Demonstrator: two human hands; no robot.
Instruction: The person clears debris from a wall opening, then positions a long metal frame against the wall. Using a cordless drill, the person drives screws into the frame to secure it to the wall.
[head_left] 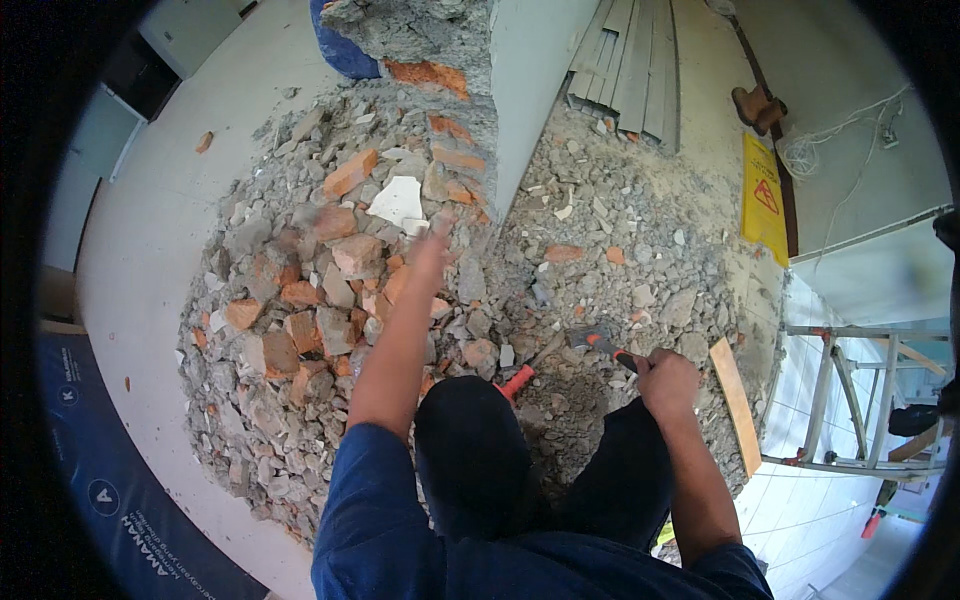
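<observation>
My right hand is closed around the dark and orange handle of a hammer, whose grey head rests low over the rubble. My left arm reaches forward to the foot of the broken wall. There my left hand is smeared by motion, so its fingers do not show clearly. Close beside it lie a white flat fragment and orange brick pieces. A chisel with a red hand grip lies on the rubble by my left knee, its grey shank pointing toward the hammer head.
A broken wall end with exposed brick rises ahead. The rubble heap spreads left and around my legs. At right are a wooden strip, a yellow warning sign and metal scaffolding. Long metal profiles lie beyond the wall.
</observation>
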